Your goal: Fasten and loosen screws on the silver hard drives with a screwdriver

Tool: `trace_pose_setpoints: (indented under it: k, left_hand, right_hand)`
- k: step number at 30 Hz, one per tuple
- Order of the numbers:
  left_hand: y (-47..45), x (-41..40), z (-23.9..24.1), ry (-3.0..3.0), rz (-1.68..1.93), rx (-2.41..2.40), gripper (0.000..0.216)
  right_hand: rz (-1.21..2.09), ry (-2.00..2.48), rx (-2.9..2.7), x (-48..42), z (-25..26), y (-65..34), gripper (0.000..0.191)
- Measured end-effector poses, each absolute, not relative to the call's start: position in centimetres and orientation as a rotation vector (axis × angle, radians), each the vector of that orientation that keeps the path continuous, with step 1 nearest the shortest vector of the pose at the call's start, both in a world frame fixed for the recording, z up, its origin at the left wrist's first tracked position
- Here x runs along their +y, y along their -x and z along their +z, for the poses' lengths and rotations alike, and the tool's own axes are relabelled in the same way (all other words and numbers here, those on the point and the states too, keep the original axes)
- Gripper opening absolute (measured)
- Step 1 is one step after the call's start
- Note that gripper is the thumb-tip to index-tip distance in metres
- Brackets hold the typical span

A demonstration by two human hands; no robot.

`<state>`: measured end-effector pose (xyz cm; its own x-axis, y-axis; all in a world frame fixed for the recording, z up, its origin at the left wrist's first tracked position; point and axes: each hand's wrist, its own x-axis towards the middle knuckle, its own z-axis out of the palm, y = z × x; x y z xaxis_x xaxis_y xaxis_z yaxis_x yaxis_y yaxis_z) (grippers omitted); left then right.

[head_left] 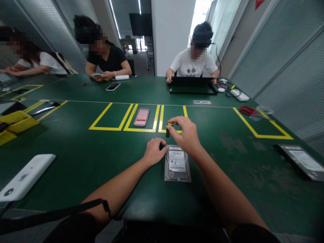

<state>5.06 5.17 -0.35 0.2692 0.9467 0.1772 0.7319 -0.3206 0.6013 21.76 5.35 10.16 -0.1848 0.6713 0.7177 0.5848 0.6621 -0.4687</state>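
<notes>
A hard drive (186, 170) with a white label lies flat on the green table in front of me. My right hand (186, 133) is closed around the yellow top of a small black-and-yellow screwdriver (167, 132). The screwdriver stands upright, its shaft pointing down at the drive's far left corner. Beside that corner my left hand (155, 151) rests with curled fingers, the thumb against the drive's edge. The exact spot where the screwdriver's tip meets the drive is too small to make out.
Another drive (302, 160) lies at the right. A white device (26, 175) and yellow bins (19, 122) are on the left. Yellow tape outlines (106, 128) mark the table (101, 152); a pink item (141, 117) lies within one. Red-handled scissors (246, 110) lie far right. Several people sit across.
</notes>
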Motion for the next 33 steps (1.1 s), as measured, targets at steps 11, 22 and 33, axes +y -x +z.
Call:
trace_pose_setpoints:
  k: [11,22,33]
  left_hand:
    - [-5.11,5.16,-0.1,-2.132,0.724,1.519,0.011]
    - [-5.06,5.16,-0.29,-2.124,0.737,1.516,0.011]
    - [-5.13,5.12,-0.07,-2.117,0.719,1.523,0.011]
  right_hand:
    - [0.08,0.984,-1.884,5.37,10.43,-21.72,0.011]
    - [0.093,0.969,-1.876,5.35,10.16,-21.72,0.01]
    - [0.1,0.979,-1.867,5.39,9.98,-21.8,0.014]
